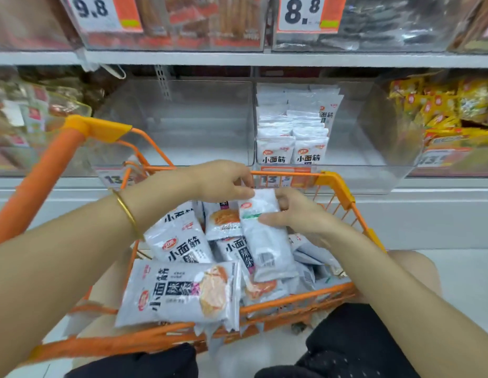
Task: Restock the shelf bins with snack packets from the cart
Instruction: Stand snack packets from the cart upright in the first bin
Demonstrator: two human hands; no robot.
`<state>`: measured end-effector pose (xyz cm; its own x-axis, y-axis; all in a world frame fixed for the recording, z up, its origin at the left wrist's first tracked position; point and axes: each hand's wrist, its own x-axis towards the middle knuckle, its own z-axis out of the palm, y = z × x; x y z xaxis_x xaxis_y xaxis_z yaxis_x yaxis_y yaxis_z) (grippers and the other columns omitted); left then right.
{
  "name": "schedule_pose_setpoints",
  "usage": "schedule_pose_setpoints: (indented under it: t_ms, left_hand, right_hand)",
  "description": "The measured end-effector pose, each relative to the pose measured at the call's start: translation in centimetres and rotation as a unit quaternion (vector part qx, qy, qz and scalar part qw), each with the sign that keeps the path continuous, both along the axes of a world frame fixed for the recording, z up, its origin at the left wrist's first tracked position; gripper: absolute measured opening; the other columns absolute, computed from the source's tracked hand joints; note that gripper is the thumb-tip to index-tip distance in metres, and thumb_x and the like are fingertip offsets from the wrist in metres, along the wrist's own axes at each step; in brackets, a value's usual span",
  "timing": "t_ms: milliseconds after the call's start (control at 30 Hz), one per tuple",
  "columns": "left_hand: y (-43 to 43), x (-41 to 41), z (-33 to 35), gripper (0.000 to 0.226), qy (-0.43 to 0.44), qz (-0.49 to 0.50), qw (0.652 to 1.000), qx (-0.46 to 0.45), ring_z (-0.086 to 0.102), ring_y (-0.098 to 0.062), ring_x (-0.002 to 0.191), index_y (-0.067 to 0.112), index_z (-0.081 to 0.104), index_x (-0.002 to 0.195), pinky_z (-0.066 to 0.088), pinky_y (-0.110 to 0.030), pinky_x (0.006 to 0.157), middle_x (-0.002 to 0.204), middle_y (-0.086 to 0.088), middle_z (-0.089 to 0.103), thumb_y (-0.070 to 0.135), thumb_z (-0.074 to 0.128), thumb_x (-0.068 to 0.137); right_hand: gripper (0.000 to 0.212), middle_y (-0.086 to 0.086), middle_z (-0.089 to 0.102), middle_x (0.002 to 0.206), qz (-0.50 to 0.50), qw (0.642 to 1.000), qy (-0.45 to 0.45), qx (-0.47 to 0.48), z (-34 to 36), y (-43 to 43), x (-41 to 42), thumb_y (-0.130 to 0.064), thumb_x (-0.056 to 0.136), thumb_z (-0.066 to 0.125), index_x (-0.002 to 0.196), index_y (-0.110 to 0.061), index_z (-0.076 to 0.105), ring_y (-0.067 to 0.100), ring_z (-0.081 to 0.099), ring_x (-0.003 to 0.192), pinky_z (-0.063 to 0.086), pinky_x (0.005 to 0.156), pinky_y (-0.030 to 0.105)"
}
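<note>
Head view: left hand pinches the top edge of a white snack packet; right hand curls round its middle, just above the orange cart. The pick-up appears under way; next the packet must go forward to the part-filled shelf bin beyond both hands.

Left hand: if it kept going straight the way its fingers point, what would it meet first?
The white packet: the left hand points right, and its fingers seem to pinch the packet's top corner. Just past it is the right hand, gripping the same packet; the depth between them is unclear.
</note>
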<state>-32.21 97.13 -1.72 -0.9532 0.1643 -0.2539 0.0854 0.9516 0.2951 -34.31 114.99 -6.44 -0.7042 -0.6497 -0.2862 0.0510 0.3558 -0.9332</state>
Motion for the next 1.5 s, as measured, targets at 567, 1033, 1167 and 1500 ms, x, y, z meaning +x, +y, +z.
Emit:
schedule_pose_setpoints:
  t_ms: [567, 1033, 1167, 1500]
  left_hand:
    - [7.4, -5.8, 3.1, 0.020, 0.068, 0.205, 0.879, 0.426, 0.055, -0.006, 0.046, 0.014, 0.047, 0.109, 0.039, -0.017, 0.046, 0.063, -0.002, 0.068, 0.023, 0.055, 0.092]
    - [8.0, -13.9, 0.1, 0.044, 0.259, 0.034, 0.965, -0.017, 0.024, -0.020, 0.138, 0.021, 0.041, 0.139, 0.020, -0.040, 0.109, 0.149, -0.001, 0.033, 0.035, 0.041, 0.098]
    - [7.9, -16.0, -1.1, 0.050, 0.215, 0.023, 0.974, -0.064, 0.013, -0.018, 0.143, 0.024, 0.031, 0.145, 0.009, -0.043, 0.113, 0.156, -0.002, 0.020, 0.044, 0.029, 0.099]
    - [7.0, -17.5, -2.8, 0.055, 0.175, 0.025, 0.982, -0.067, 0.006, -0.016, 0.145, 0.029, 0.024, 0.147, 0.005, -0.043, 0.117, 0.158, -0.001, 0.012, 0.051, 0.020, 0.097]
  right_hand:
    - [0.009, 0.002, 0.070, 0.081, -0.127, 0.973, 0.187, 0.051, 1.6, 4.6, -3.4, -0.010, 0.079, 0.070, 0.086, -0.014, 0.065, 0.010, 0.060, 0.068, 0.046, 0.061, 0.024]
    - [0.014, 0.006, 0.068, 0.087, -0.351, 0.935, 0.051, -0.027, 3.1, 10.1, -18.2, -0.008, 0.081, 0.071, 0.093, -0.007, 0.064, 0.015, 0.064, 0.073, 0.054, 0.063, 0.027]
    - [0.039, 0.012, 0.069, 0.096, -0.354, 0.932, 0.063, 0.052, 0.4, 7.8, -24.9, -0.007, 0.065, 0.084, 0.097, -0.002, 0.063, 0.017, 0.060, 0.070, 0.048, 0.054, 0.026]
    - [0.036, 0.010, 0.066, 0.113, -0.319, 0.921, 0.116, 0.191, -6.2, 4.2, -32.0, -0.012, 0.076, 0.075, 0.110, -0.008, 0.062, 0.030, 0.062, 0.107, 0.051, 0.094, 0.041]
